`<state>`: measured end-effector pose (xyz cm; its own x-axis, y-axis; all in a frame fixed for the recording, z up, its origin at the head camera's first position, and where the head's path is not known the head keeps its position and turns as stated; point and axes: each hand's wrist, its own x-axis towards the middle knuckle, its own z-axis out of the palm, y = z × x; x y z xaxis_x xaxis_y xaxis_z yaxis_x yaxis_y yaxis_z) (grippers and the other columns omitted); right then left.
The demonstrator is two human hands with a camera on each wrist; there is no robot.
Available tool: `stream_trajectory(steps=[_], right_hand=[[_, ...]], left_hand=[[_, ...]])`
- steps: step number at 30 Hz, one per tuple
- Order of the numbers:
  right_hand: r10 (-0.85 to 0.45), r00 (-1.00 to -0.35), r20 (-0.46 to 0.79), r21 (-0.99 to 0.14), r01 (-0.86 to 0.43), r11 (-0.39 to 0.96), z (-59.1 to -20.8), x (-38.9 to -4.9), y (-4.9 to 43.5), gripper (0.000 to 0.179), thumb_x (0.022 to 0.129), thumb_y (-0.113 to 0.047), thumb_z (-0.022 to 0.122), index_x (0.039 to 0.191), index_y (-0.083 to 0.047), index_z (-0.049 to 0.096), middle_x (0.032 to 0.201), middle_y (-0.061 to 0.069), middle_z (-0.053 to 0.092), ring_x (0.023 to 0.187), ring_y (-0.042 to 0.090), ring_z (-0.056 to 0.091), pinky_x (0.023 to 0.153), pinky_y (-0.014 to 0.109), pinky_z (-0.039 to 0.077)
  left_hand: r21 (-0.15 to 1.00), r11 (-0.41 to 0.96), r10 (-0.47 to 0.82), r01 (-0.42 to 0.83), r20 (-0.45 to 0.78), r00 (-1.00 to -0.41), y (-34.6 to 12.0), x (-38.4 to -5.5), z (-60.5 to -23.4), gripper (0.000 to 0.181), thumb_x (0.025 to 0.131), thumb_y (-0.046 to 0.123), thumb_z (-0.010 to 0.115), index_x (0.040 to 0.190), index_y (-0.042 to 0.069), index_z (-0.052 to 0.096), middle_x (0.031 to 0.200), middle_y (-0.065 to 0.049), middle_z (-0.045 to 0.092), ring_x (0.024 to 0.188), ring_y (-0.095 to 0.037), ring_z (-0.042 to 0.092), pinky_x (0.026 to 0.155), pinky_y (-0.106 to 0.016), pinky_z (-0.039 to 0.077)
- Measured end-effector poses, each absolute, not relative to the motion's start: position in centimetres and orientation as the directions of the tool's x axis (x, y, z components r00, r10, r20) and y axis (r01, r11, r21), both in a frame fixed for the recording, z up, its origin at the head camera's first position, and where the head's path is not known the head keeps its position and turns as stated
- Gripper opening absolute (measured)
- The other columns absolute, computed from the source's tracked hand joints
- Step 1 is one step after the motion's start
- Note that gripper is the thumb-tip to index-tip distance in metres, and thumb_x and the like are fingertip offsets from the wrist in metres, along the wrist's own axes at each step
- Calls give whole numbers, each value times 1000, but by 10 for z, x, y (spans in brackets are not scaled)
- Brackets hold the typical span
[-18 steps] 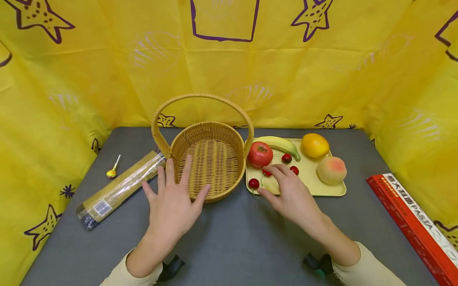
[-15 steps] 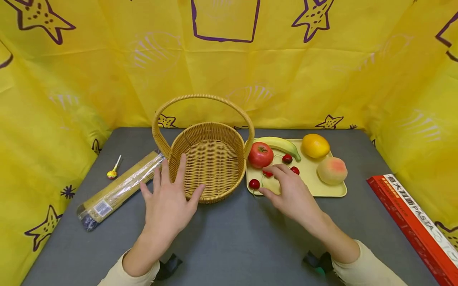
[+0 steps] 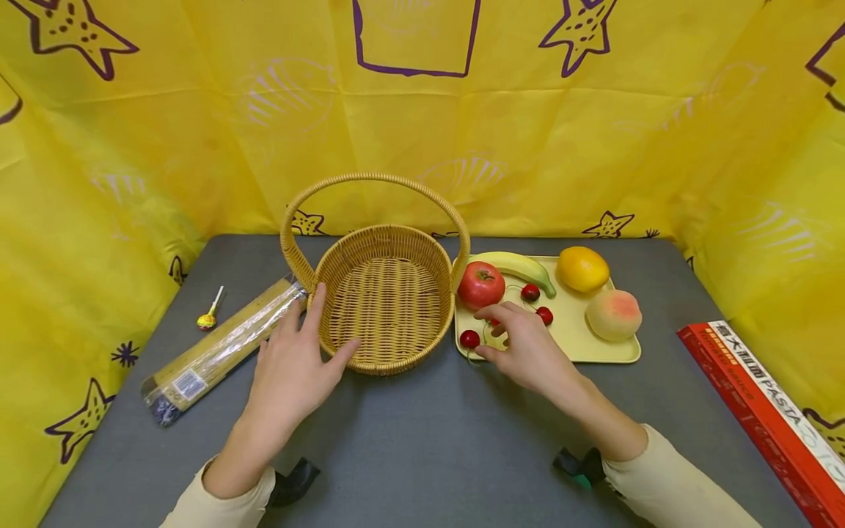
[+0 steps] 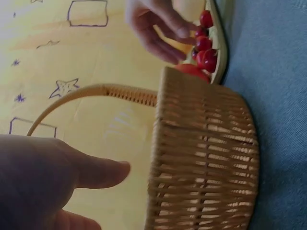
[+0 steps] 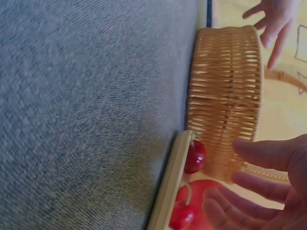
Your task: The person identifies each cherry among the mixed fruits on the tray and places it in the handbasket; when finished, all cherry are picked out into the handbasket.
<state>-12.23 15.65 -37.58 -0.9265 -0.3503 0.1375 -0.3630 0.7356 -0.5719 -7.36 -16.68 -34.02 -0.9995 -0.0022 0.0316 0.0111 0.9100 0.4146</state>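
Observation:
An empty wicker basket (image 3: 396,364) with a hoop handle stands mid-table. My left hand (image 3: 315,334) lies open against its front left wall, fingers up the side and thumb along the front; the left wrist view shows the thumb (image 4: 103,173) beside the weave (image 4: 206,148). My right hand (image 3: 500,334) hovers over the pale yellow tray (image 3: 594,348), loosely bent fingers above a cherry that is partly hidden. Another cherry (image 3: 469,339) lies at the tray's front left corner, just off the thumb. In the right wrist view the fingers (image 5: 259,191) are spread, holding nothing, above the cherries (image 5: 194,157).
The tray also carries a red tomato (image 3: 480,284), a banana (image 3: 515,265), a yellow fruit (image 3: 582,269), a peach (image 3: 613,314) and two more cherries (image 3: 544,315). A spaghetti pack (image 3: 218,348) and a lollipop (image 3: 207,319) lie left of the basket. A red pasta box (image 3: 759,411) sits far right.
My left hand has slid left, off the basket's front rim and onto its left front side. The right hand has drawn slightly left, with its fingers bending over the cherries.

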Motion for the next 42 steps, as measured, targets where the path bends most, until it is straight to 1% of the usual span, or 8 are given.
stream_trajectory(steps=[5, 11, 14, 17, 24, 27, 34, 42], right_hand=[[-366, -926, 96, -587, -349, 731, -380, -130, 155, 39, 83, -9, 86, 120, -6, 72, 113, 11, 73, 89, 23, 71, 77, 40, 62], [-368, -929, 49, -594, -323, 737, -384, -136, 153, 38, 82, -7, 86, 117, -7, 73, 108, 9, 75, 83, 18, 70, 75, 35, 59], [-370, -929, 21, -609, -306, 732, -385, -138, 151, 36, 82, -6, 85, 117, -7, 74, 105, 8, 75, 81, 17, 69, 73, 33, 58], [-368, -930, -1, -618, -289, 731, -385, -140, 150, 34, 82, -5, 85, 115, -7, 74, 102, 7, 75, 79, 16, 69, 72, 32, 58], [-360, -932, -31, -622, -264, 737, -386, -143, 149, 31, 83, -5, 84, 112, -8, 75, 101, 6, 76, 78, 14, 69, 72, 32, 58], [-364, -931, -37, -619, -265, 740, -387, -145, 148, 29, 83, -5, 84, 111, -8, 76, 101, 5, 76, 78, 14, 68, 72, 31, 58], [-363, -931, -44, -611, -262, 747, -389, -149, 147, 24, 83, -3, 82, 105, -9, 76, 88, 4, 74, 76, 15, 64, 69, 29, 54], [-345, -937, -59, -609, -240, 756, -391, -149, 147, 25, 82, -2, 81, 105, -10, 77, 95, 6, 75, 77, 16, 65, 73, 32, 56]], left_hand=[[475, 880, 36, 2, -62, -997, -180, -80, -337, 93, 100, 50, 65, 169, 17, 11, 164, -35, 25, 144, -61, 31, 110, -79, 35], [560, 828, 112, 14, -142, -983, -198, -88, -336, 93, 100, 47, 66, 168, 12, 13, 168, -28, 26, 150, -53, 30, 118, -72, 32], [618, 786, 136, -24, -210, -968, -207, -92, -337, 93, 100, 45, 67, 169, 14, 12, 166, -28, 30, 145, -51, 40, 112, -68, 43], [670, 739, 155, -66, -265, -952, -215, -96, -340, 92, 100, 39, 68, 169, 17, 11, 160, -32, 37, 133, -50, 54, 101, -61, 53], [786, 607, 213, -116, -302, -929, -224, -102, -347, 89, 102, 27, 69, 169, 16, 12, 153, -33, 42, 136, -48, 47, 100, -54, 54], [840, 517, 236, -162, -322, -917, -227, -104, -350, 88, 102, 20, 68, 169, 17, 12, 153, -33, 40, 132, -44, 53, 97, -50, 58], [918, 311, 249, -247, -329, -911, -228, -110, -354, 90, 99, 8, 71, 168, 17, 14, 152, -34, 32, 116, -37, 64, 94, -53, 62], [940, 195, 254, -281, -325, -911, -226, -112, -358, 90, 97, 0, 69, 166, 13, 14, 157, -33, 26, 111, -30, 67, 94, -55, 62]])
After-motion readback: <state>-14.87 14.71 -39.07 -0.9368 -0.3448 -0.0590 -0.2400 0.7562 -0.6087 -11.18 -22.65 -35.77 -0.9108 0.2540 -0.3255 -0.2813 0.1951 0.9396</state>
